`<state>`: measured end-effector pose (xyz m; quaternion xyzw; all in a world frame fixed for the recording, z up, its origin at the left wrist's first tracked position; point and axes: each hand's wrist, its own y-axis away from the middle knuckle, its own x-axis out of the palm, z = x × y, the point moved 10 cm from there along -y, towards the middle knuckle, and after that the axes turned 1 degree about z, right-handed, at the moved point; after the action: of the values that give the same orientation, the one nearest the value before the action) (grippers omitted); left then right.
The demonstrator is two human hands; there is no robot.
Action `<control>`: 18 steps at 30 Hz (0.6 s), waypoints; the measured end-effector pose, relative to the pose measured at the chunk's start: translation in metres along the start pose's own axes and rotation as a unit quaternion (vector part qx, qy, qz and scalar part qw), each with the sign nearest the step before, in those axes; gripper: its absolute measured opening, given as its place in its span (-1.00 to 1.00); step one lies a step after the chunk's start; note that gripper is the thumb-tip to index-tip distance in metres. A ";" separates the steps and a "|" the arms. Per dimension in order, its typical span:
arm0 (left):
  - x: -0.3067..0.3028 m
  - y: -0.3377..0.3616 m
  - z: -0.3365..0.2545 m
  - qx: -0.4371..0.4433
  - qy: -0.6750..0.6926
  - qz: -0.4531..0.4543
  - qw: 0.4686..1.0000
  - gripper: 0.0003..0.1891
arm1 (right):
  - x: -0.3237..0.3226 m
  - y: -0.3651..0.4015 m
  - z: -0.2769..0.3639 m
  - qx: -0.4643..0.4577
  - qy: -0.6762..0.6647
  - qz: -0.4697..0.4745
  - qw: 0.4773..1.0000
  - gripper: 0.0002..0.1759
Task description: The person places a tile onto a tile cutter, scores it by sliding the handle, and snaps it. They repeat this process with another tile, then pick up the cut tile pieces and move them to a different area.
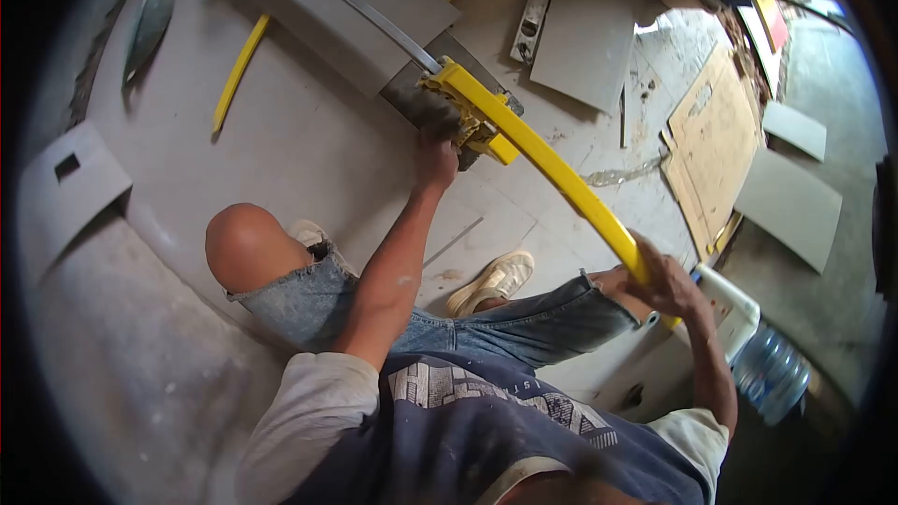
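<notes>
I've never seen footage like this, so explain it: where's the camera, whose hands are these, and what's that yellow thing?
No machine here: one camera sits on a person's head, looking down at their own knees and bare hands. The right hand grips the long yellow lever handle of a manual tile cutter. The left hand presses near the cutter's head, beside a long grey tile lying on it. Around it on the dusty concrete floor lie more grey tiles, a brown cardboard sheet and a clear plastic water bottle.
</notes>
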<state>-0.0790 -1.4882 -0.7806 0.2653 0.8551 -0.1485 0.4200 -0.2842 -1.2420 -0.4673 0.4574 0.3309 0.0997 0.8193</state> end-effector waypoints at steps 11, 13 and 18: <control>0.020 0.033 -0.010 -0.332 0.266 0.056 0.903 -0.41 | -0.006 0.053 -0.011 -0.136 -0.025 -0.097 0.986 -0.28; 0.011 0.034 -0.014 -0.337 0.310 0.026 0.889 -0.38 | -0.006 0.050 -0.010 -0.129 -0.040 -0.088 0.987 -0.30; 0.008 0.020 0.012 -0.398 0.348 0.054 0.847 -0.37 | -0.010 0.042 0.009 -0.121 -0.059 -0.092 0.987 -0.32</control>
<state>-0.0637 -1.4750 -0.7946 0.1556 0.9151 0.3302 0.1715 -0.2805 -1.2294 -0.4257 0.3281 0.3083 0.0363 0.8922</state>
